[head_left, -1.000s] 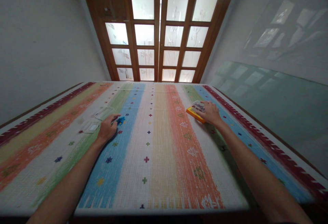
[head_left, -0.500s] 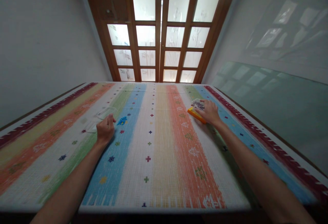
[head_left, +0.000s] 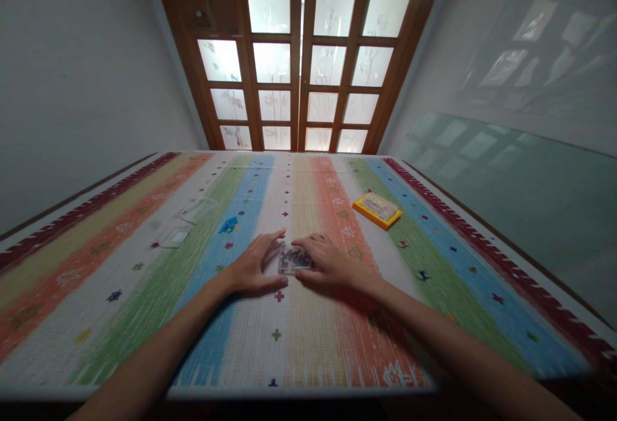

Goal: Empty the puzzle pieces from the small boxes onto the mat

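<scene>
Hands, left hand (head_left: 251, 270) and right hand (head_left: 326, 264), clasp a dark-printed card stack (head_left: 293, 259); its print is unreadable.

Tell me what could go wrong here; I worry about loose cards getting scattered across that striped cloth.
The card stack is only pinched between the left hand and the right hand, so cards might fan out or slide on the striped cloth. The small blue piece and clear lids lie close by the left forearm and could be swept aside.
</scene>
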`<state>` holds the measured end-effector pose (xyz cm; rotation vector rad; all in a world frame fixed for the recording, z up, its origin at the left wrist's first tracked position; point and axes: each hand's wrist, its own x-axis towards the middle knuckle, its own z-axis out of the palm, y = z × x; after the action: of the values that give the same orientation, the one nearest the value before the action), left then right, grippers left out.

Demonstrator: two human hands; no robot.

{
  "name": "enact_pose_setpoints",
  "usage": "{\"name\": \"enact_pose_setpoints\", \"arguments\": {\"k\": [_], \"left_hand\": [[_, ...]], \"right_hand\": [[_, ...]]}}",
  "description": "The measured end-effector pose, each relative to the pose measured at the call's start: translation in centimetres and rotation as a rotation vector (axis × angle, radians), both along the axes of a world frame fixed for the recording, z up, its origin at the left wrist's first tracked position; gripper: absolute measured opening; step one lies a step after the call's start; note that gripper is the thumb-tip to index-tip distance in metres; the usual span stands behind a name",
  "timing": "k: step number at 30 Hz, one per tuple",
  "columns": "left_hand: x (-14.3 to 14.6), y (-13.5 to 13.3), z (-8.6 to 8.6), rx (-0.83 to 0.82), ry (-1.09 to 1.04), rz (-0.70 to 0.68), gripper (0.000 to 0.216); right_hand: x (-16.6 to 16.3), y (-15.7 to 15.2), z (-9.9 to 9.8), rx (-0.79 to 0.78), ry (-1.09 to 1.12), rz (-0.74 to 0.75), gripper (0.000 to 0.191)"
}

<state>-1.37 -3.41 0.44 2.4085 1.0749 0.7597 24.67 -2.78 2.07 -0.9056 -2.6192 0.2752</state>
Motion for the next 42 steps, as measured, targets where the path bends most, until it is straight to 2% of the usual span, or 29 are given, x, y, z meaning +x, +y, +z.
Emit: {"name": "enact_pose_setpoints", "arguments": {"k": [4, 10, 16, 20, 25, 33, 42], "left_hand": [[0.5, -0.2, -0.6, 0.011, 0.021, 0.013, 0.082], [0.6, -0.2, -0.6, -0.022, -0.057, 0.060, 0.070], [0.8, 0.4, -0.8, -0.148, -0.163, 0.118, 0.060], [0.9, 0.7, -0.7, -0.183, -0.190, 0.104, 0.055], [1.0, 0.7, -0.4, -0.182, -0.222, 0.088, 0.049], [1.1, 0.7, -0.3, -0.219, -0.232, 0.073, 0.053], [0.7, 0.8, 0.1, -0.200, -0.161, 0.044, 0.053]], "right_hand": [[-1.6, -0.3, 0.0, 0.134, -0.097, 0.040, 0.053], [-3.5, -1.2, 0.0, 0.364, -0.393, 0.063, 0.043], [-4.7, -1.3, 1.5, 0.427, -0.595, 0.056, 0.037], [-5.0, -0.9, 2.1, 0.457, -0.633, 0.069, 0.033], [-5.3, -0.7, 2.2, 0.491, -0.639, 0.084, 0.033], [-5.1, -0.5, 2.2, 0.555, -0.678, 0.135, 0.034], [-5.8, -1.3, 1.8, 0.559, -0.735, 0.059, 0.036]]}}
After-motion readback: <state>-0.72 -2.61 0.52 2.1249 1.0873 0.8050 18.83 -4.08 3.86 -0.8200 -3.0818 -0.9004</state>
